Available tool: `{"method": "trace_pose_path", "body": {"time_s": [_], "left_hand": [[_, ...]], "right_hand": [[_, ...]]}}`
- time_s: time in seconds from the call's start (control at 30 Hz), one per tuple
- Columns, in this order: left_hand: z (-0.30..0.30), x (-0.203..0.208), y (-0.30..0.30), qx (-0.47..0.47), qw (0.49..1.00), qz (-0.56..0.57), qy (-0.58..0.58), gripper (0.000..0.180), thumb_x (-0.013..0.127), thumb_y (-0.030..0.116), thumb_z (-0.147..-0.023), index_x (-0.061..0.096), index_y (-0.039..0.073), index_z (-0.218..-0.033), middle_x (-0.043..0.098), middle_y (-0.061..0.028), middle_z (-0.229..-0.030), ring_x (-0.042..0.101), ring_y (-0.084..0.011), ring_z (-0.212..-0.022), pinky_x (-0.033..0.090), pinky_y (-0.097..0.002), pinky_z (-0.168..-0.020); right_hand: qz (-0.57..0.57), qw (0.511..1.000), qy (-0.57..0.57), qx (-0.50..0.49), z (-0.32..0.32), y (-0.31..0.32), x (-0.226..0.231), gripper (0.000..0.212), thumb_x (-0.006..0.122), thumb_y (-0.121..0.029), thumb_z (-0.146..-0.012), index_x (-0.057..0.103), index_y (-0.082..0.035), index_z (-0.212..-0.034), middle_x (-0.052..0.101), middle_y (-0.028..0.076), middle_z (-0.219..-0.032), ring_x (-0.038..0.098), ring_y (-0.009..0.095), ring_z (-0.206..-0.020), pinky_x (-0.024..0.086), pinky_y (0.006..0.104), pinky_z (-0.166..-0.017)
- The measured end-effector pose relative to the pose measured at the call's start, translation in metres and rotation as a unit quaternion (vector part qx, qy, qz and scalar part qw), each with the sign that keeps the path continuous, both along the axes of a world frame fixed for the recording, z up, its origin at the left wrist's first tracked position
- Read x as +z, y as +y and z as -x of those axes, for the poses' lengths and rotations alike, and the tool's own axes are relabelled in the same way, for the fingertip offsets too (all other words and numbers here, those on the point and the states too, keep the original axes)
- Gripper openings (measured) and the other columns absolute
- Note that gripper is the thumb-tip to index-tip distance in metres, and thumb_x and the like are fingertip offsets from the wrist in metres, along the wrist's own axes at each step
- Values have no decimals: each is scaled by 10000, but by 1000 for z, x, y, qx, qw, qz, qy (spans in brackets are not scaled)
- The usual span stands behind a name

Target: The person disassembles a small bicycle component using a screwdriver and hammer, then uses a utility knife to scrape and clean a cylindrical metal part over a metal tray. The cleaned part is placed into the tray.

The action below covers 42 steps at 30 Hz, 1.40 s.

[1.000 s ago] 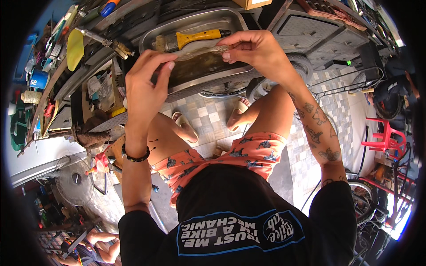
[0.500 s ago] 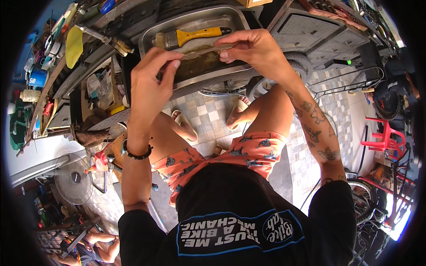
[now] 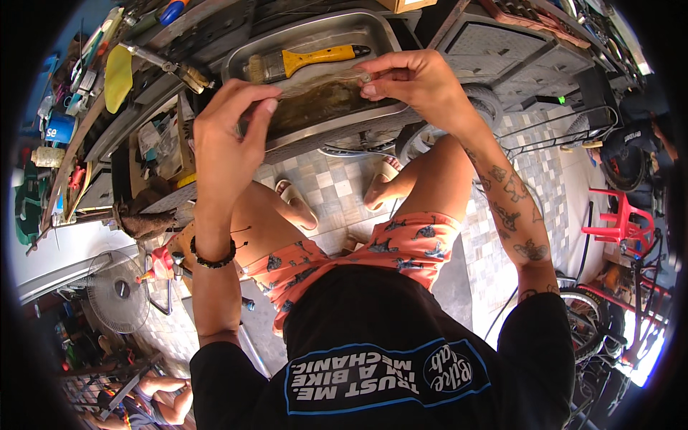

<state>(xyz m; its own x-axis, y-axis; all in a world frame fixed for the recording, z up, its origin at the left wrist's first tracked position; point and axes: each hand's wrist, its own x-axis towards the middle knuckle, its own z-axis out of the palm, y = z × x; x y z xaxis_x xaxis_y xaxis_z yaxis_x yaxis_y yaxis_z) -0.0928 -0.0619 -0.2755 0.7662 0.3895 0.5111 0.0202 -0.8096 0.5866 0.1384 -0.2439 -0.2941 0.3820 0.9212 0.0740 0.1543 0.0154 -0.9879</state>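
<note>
A thin, clear piece of plastic (image 3: 322, 80), perhaps a small bag, is stretched between my two hands above a metal tray (image 3: 344, 123). Its left end is pinched between the thumb and fingers of my left hand (image 3: 231, 132). The other end is in the closed fingertips of my right hand (image 3: 419, 82), where a small pale bit shows. Brownish liquid or grime covers the tray's bottom. Across the tray's far side lies a paintbrush (image 3: 322, 55) with a yellow handle, its bristles pointing left.
The tray rests on a dark workbench with metal drawers (image 3: 494, 54) at the right. Tools and a yellow oval piece (image 3: 119, 77) crowd the left. Below stand a bicycle wheel (image 3: 423, 140) and a fan (image 3: 118, 290). A red chair (image 3: 620, 222) is at the far right.
My left hand has moved left and slightly nearer to me, my right a little to the right. The plastic between them is now spread wider and flatter.
</note>
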Motion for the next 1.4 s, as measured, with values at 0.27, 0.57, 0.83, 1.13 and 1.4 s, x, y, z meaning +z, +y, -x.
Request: {"method": "trace_pose_path", "body": {"time_s": [0.27, 0.57, 0.83, 1.13, 1.4], "left_hand": [[-3, -3, -6, -10, 999, 40, 14, 152, 699, -26, -926, 762, 28, -1054, 708, -97, -929, 676, -190, -779, 530, -282, -719], [-5, -4, -7, -5, 999, 44, 3, 134, 706, -10, -930, 758, 28, -1048, 702, -89, -928, 663, -168, -765, 508, -267, -675], [-1, -5, 1, -9, 999, 31, 4, 143, 705, -10, -932, 765, 37, -1052, 711, -98, -942, 674, -178, -769, 512, -276, -689], [2, -7, 0, 41, 989, -136, 34, 136, 709, 0, -901, 752, 57, -1016, 699, -97, -942, 685, -288, -845, 535, -353, -747], [0, -2, 0, -5, 1000, 11, -8, 151, 699, 1, -937, 761, 35, -1070, 710, -96, -964, 694, -195, -801, 547, -270, -717]], "right_hand": [[2, 1000, 19, 8, 8, 3, 3, 267, 713, 28, -949, 716, 68, -1213, 768, 133, -1079, 754, 172, -972, 625, 295, -910], [1, 1000, 9, 1, 8, 2, 5, 249, 717, 17, -952, 713, 66, -1196, 766, 130, -1056, 754, 172, -967, 628, 295, -899], [-16, 999, 30, -7, 5, -2, 4, 223, 714, 32, -950, 725, 52, -1173, 767, 122, -1058, 753, 176, -986, 624, 299, -920], [-18, 999, -33, -27, 1, -3, 2, 192, 723, 39, -943, 727, 52, -1134, 763, 110, -1057, 748, 159, -978, 622, 286, -908], [-18, 1000, -7, -14, 5, -1, 1, 217, 738, 30, -939, 720, 54, -1154, 767, 118, -1050, 746, 158, -979, 620, 276, -879]]}}
